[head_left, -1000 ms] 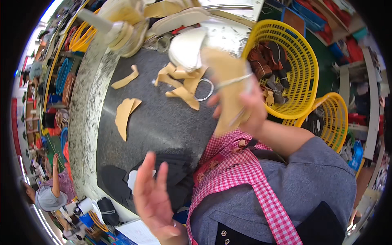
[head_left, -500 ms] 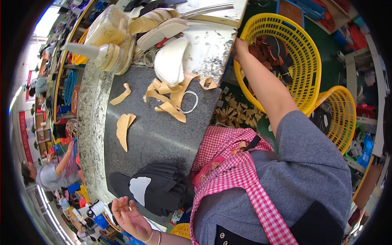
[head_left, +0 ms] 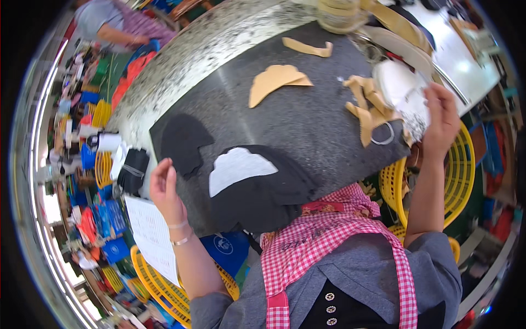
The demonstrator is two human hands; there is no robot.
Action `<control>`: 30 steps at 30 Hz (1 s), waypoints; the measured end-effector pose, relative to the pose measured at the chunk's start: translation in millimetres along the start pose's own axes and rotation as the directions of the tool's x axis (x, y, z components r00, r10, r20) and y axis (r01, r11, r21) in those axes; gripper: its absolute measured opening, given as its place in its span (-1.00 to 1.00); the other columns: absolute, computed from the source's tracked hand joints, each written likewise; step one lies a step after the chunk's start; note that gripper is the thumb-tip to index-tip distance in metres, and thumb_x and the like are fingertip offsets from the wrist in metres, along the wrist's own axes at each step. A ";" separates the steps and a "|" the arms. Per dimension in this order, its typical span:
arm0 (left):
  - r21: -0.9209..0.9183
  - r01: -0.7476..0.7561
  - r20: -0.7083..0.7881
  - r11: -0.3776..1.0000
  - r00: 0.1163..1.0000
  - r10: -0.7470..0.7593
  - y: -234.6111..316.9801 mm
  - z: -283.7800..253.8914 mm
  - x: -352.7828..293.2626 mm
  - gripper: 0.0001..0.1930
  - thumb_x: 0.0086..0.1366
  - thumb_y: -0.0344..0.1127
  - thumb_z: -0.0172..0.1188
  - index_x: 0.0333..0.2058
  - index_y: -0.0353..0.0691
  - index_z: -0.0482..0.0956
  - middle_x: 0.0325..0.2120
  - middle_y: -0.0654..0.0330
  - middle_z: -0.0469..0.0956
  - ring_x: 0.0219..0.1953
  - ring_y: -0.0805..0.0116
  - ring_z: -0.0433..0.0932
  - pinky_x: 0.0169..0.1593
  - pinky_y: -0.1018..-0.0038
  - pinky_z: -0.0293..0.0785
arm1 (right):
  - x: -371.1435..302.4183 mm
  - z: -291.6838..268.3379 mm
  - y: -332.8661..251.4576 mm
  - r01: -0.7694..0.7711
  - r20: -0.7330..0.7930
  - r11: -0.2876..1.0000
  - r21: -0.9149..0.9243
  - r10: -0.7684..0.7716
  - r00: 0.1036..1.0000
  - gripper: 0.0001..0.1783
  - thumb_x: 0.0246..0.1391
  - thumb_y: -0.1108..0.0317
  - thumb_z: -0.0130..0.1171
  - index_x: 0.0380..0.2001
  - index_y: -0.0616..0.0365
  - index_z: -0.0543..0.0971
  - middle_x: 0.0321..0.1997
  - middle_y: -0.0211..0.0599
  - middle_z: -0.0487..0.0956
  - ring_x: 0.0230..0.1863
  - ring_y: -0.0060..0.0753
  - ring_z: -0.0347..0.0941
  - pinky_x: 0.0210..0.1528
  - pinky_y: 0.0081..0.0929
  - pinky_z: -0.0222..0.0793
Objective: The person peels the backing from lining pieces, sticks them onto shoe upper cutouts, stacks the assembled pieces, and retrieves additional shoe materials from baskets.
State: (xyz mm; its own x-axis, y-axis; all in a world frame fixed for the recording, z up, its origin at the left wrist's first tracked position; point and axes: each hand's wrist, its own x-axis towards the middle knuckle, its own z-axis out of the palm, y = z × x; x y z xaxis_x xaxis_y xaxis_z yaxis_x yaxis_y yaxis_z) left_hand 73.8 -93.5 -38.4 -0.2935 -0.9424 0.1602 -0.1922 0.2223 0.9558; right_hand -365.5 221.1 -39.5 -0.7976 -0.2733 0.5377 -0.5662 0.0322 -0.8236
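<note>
My left hand (head_left: 166,192) is raised at the table's left edge, fingers loosely bent with nothing seen in them. Beside it lies a single black cut piece (head_left: 183,140). To its right is a fanned stack of black pieces (head_left: 252,211) with a pale grey piece (head_left: 241,169) on top. My right hand (head_left: 441,120) hovers by the right edge, loosely curled and seemingly holding nothing. Nearest it are white curved pads (head_left: 394,81), tan zigzag-edged scraps (head_left: 364,109) and a white ring (head_left: 383,134). A tan scalloped piece (head_left: 278,82) and a tan strip (head_left: 308,48) lie farther back.
A yellow basket (head_left: 466,181) stands below the table's right edge, another yellow basket (head_left: 159,290) at lower left under a printed sheet (head_left: 150,230). A tape-like roll stack (head_left: 337,15) sits at the back. Another person (head_left: 115,24) works at far left.
My right hand has come out of the yellow basket and up over the table. My left hand has moved next to the black pieces. The view has turned toward the left.
</note>
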 end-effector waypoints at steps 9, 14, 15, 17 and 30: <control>0.655 -0.015 0.029 0.756 1.000 -0.005 -75.6 -29.4 91.9 -0.02 -0.14 0.25 0.56 0.14 -0.36 0.49 0.03 -0.07 0.56 0.09 0.03 0.55 0.12 0.24 0.47 | -12.4 212.0 -49.2 0.714 0.797 0.692 0.109 -0.490 0.353 -0.63 -0.06 0.31 0.40 -0.12 0.06 0.66 -0.04 -0.36 0.62 0.02 -0.18 0.49 0.03 -0.29 0.44; 0.676 -0.144 0.045 0.723 0.987 0.154 -66.0 -10.3 89.5 -0.25 0.00 0.20 0.49 -0.08 -0.38 0.56 -0.22 -0.15 0.63 -0.10 -0.08 0.61 -0.05 0.28 0.53 | -13.3 238.6 -16.5 0.694 0.809 0.706 0.143 -0.488 0.330 -0.78 0.08 0.32 0.29 -0.18 0.03 0.65 -0.19 -0.35 0.64 -0.10 -0.24 0.54 -0.06 -0.31 0.47; 0.749 -0.229 0.078 0.622 0.962 0.261 -60.8 -15.3 88.2 -0.49 0.19 0.08 0.37 -0.21 -0.33 0.60 -0.33 -0.10 0.62 -0.24 -0.11 0.60 -0.18 0.22 0.51 | -13.9 240.9 -18.3 0.694 0.778 0.700 0.169 -0.527 0.343 -0.85 0.13 0.32 0.25 -0.21 0.03 0.64 -0.26 -0.33 0.63 -0.16 -0.23 0.55 -0.10 -0.29 0.47; 0.865 -0.243 0.127 0.438 0.952 0.278 -38.9 -13.2 88.5 -0.73 0.35 -0.09 0.22 -0.24 -0.19 0.66 -0.29 0.08 0.65 -0.26 0.02 0.60 -0.20 0.24 0.50 | -11.5 237.7 -13.7 0.610 0.779 0.789 0.069 -0.425 0.461 -0.88 0.16 0.34 0.22 -0.24 0.05 0.63 -0.30 -0.28 0.62 -0.18 -0.18 0.55 -0.13 -0.25 0.47; 0.289 -0.401 0.420 0.869 0.869 0.261 81.3 32.3 -38.8 -0.42 0.36 -0.51 0.06 0.34 -0.45 0.21 0.20 -0.11 0.41 0.24 0.06 0.43 0.34 0.23 0.25 | 2.6 187.6 -88.6 0.280 0.456 0.957 0.076 -0.283 0.844 -0.82 0.15 0.50 0.26 -0.16 0.20 0.68 -0.31 -0.34 0.69 -0.29 -0.60 0.56 -0.19 -0.60 0.47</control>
State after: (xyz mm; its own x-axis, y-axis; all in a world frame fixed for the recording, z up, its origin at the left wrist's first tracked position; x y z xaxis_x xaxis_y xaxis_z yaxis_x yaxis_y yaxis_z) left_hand 39.3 -30.7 25.1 -0.6984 -0.6563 0.2855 -0.3201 0.6432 0.6956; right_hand -278.5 37.1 1.0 -0.4181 -0.6784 0.6041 -0.7492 -0.1187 -0.6517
